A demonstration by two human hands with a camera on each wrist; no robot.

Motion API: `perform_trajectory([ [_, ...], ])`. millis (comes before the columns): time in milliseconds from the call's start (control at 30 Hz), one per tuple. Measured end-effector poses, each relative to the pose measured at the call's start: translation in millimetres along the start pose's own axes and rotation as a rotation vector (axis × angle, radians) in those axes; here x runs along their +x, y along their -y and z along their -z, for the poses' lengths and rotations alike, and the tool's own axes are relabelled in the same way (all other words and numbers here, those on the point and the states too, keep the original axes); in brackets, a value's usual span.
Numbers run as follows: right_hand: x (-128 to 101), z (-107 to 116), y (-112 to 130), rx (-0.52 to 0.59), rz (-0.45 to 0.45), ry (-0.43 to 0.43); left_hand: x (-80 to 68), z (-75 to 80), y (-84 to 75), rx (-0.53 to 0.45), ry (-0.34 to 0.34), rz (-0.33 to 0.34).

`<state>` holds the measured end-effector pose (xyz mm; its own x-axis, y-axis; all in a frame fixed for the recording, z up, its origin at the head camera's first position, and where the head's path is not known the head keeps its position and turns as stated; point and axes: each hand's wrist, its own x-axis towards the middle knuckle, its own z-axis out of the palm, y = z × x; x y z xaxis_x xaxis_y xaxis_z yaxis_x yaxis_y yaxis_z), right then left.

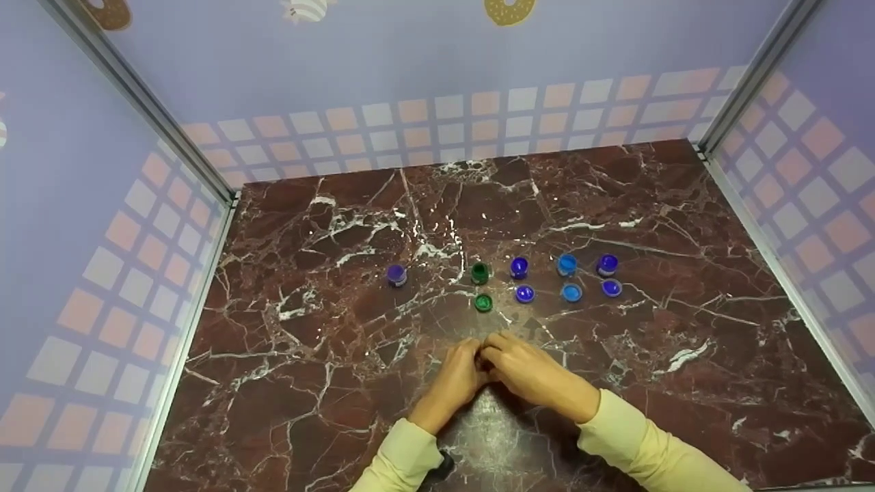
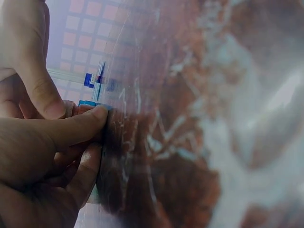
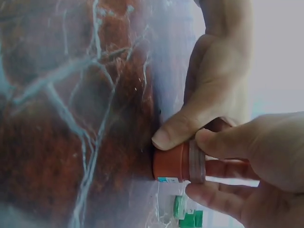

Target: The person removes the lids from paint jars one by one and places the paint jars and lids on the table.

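Observation:
Both hands meet low over the near middle of the marble-patterned table, around a small orange-red paint jar [image 3: 169, 161] with a clear ribbed lid [image 3: 197, 164]. My left hand [image 1: 456, 374] holds the jar's body down by the tabletop, thumb along its side. The lid is pinched between the thumb and fingers of my right hand [image 1: 525, 367], seen close up in the right wrist view. The jar stands upright, lid on top. From the head the fingers hide it almost fully; in the left wrist view only a reddish sliver shows between them.
Beyond the hands is a row of open paint jars: green [image 1: 480, 273], violet-blue [image 1: 519, 268], light blue [image 1: 567, 265] and dark blue [image 1: 608, 265]. Before each lies its lid, such as the green lid [image 1: 483, 302]. A purple jar [image 1: 396, 275] stands left. Panels [image 1: 437, 68] enclose the table.

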<state>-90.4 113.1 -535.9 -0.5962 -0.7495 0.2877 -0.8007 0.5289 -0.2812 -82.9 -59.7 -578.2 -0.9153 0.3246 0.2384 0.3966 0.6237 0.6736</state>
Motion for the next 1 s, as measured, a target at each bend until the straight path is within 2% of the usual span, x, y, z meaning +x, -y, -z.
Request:
perform_trajectory([
  [267,0,3,-4,0.021,0.096,0.067,-1.3,0.7,0.1,-0.019,0.001,0.008],
  [533,-6,5,-17,0.187,0.123,0.01,1.0,1.2,-0.9,-0.035,0.031,0.038],
  [667,-9,7,-22,0.288,0.014,-0.006,0.4,2.2,-1.8,-0.044,0.038,0.048],
  [767,-9,7,-22,0.343,-0.121,-0.099,-0.2,2.7,-2.4,-0.067,0.044,0.064],
  [900,-5,5,-19,0.358,-0.372,-0.265,0.0,1.7,-2.9,-0.1,0.052,0.101],
  [1000,-1,5,-15,0.335,-0.515,-0.314,-0.2,0.3,-2.9,-0.12,0.055,0.117],
])
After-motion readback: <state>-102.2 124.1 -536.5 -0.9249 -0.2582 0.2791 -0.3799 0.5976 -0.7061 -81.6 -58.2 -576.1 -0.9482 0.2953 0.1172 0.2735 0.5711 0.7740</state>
